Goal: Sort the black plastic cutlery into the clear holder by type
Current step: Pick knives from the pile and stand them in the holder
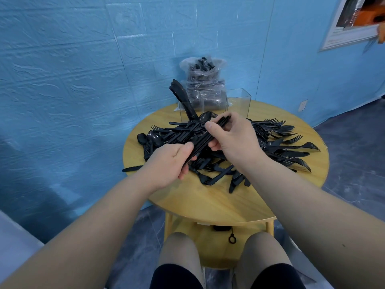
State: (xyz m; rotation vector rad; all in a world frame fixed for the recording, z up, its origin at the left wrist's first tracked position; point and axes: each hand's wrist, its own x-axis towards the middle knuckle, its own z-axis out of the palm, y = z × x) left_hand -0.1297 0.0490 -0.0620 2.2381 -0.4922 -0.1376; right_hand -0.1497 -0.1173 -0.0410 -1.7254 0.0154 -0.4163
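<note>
Black plastic fills most of what lies before me: a loose heap of cutlery (270,147) spread over the round wooden table (208,201), forks fanned out toward the right edge, spoons lying at the left side of the pile, and a few pieces strayed onto the bare wood nearer to me. My left hand (170,163) is curled round the near end of a bundle of handles (208,134), thumb laid along the top, while my right hand (233,138) pinches the far end of that same bundle between thumb and fingers, so both hands are clamped on it and it slants above the heap. Which type of cutlery the bundle is, I cannot tell. Beyond my hands stands the clear holder (239,103) at the back of the table; its left compartment has several black pieces leaning out to the upper left, and the right compartment looks bare. Just behind the holder sits a clear plastic bag (203,80) stuffed with more black cutlery, against the blue wall (73,80).
</note>
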